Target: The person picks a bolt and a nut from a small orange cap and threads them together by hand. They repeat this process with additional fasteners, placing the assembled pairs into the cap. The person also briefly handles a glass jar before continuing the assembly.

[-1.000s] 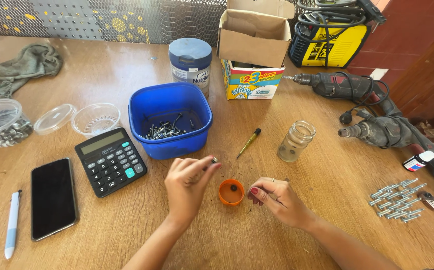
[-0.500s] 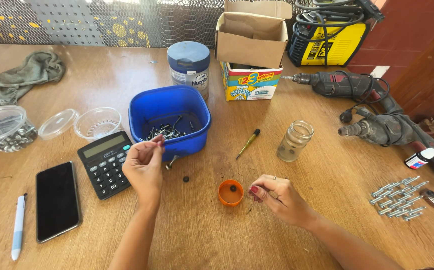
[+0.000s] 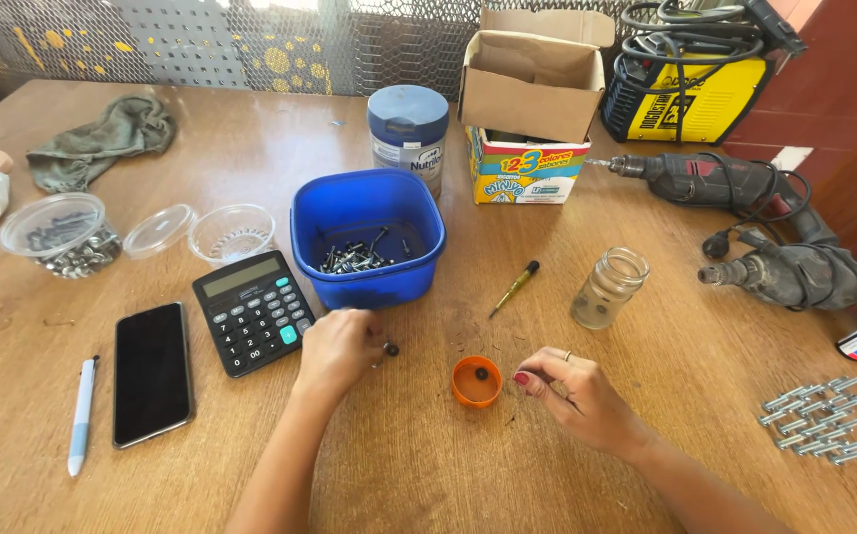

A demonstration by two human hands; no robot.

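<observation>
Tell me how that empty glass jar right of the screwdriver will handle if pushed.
The glass jar stands upright and looks empty, so it is probably light and may tip. Its round wall suggests it would roll once down. Being glass, it is likely fragile.

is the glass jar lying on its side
No, the glass jar stands upright on the wooden table, its open mouth facing up, right of the blue tub.

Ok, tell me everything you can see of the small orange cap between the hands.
The orange cap is a small round lid, plastic by its look, lying open side up on the wooden table. One small dark piece sits inside it, too small to identify. It lies between the left hand and the right hand, close to the right fingertips, though neither hand clearly touches it. The blue tub stands beyond it.
</observation>
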